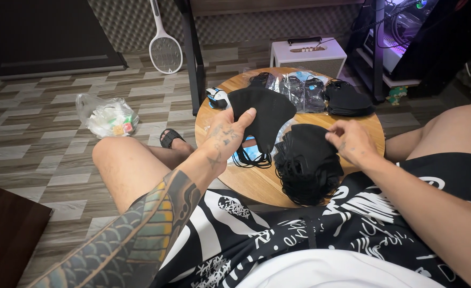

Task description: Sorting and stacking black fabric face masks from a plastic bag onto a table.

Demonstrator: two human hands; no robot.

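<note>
1. While the person sits with bare knees on either side of a small round wooden desk [256,184], the left hand [226,140] is raised over the desk's left part, its fingers [244,116] closed on a black fabric face mask [264,114], thumb on the front and the rest behind.
2. That mask hangs upright above the desk's middle, its thin black ear loops [250,158] dangling down to the wood.
3. At the near edge lies a loose stack of black fabric masks [306,162], partly overhanging the rim toward the person's lap.
4. The right hand [351,141] rests on the right upper side of this stack, fingers narrow and pinching at the top mask's edge.
5. Along the far edge lie clear plastic packets with dark masks [299,90], and at the far right edge another pile of black masks [348,100].
6. A small white and blue object [217,97] sits at the far left edge; I cannot tell what it is.
7. On the tiled floor [43,144] to the left lie a crumpled clear plastic bag [106,114] and a white racket-shaped swatter [164,49].
</note>
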